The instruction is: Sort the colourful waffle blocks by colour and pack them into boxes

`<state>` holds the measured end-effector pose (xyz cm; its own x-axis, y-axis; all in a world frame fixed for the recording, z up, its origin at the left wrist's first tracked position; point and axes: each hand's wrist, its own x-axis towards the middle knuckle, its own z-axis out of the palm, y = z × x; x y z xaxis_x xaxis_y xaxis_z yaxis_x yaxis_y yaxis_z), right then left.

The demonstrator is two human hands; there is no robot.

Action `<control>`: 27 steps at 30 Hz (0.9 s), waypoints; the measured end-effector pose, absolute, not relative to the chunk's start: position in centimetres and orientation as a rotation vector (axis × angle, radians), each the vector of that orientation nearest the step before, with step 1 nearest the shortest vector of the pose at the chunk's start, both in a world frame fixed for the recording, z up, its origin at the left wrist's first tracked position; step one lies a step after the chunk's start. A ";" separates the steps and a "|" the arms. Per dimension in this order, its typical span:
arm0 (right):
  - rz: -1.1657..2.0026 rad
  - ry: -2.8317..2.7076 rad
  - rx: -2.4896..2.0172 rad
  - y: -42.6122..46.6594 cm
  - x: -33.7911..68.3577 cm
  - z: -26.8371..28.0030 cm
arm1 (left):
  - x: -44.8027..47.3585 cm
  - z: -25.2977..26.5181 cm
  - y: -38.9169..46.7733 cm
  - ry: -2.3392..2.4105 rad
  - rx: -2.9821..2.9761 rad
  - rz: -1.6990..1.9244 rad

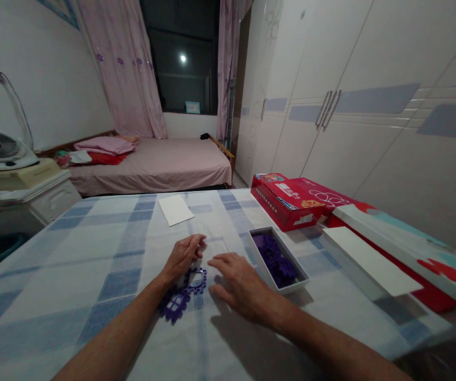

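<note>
My left hand [184,257] is over the checked cloth, fingers loosely bent and pointing right, with nothing visible in them. Just below it lies a purple toothed frame piece [203,286] with an open middle. A second purple toothed piece [175,306], with window-like openings, adjoins it at the lower left, partly behind my left forearm; whether the two are joined I cannot tell. Across a small gap, my right hand [240,281] is open, thumb apart from the stretched fingers. To its right stands an open white box [291,289] holding several purple pieces [277,259].
A white card [175,210] lies farther back on the tablecloth [112,254]. At the right are a red box [287,201], a long white lid or tray [371,259] and a large red and white package [402,248]. Beyond the table is a bed [172,164].
</note>
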<state>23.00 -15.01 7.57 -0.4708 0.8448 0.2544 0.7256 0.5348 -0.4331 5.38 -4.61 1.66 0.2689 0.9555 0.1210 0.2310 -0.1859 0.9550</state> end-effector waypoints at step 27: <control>0.200 -2.057 -1.670 -17.2 36.3 8.4 | 5.2 1.3 -4.5 1.139 1.564 1.051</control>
<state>36.33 -17.24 8.42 -0.1405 0.9522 0.2714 0.8820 0.2449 -0.4026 5.17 -4.46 1.29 0.2121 0.9697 0.1214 0.1989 -0.1645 0.9661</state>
